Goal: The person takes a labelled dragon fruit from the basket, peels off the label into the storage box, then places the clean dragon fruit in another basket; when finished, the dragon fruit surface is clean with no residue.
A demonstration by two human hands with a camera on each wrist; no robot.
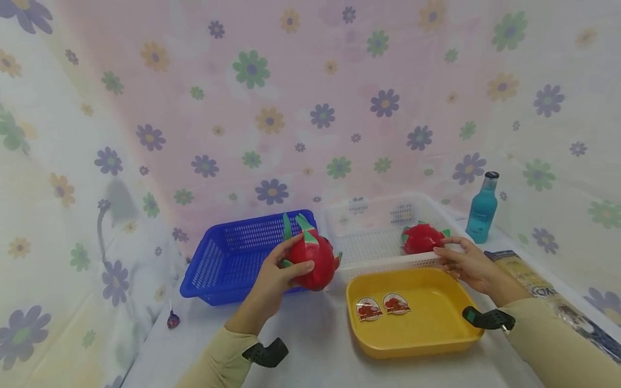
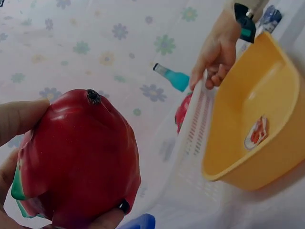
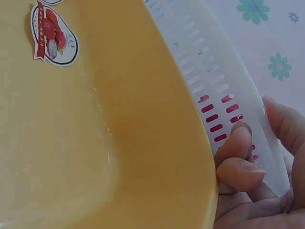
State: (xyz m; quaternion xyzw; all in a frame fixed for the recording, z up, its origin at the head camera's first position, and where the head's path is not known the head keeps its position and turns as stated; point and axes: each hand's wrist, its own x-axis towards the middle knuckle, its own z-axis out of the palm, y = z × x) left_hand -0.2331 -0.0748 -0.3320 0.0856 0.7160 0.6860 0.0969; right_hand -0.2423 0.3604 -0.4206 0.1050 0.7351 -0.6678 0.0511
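Note:
My left hand holds a red dragon fruit with green-tipped scales, raised in front of the blue basket. Up close in the left wrist view, the thumb and fingers curl round the dragon fruit, its dark stem end showing. My right hand grips the near rim of the white basket, thumb over the inner side and fingers outside, beside the yellow tray's wall. Inside that white basket, at its right end, lies a second dragon fruit. Two round dragon-fruit stickers lie in the yellow tray.
A bottle of blue drink stands right of the white basket. Along the table's right side lie printed packets. A small wrapped lollipop is at the left edge. Flowered cloth hangs behind and at both sides.

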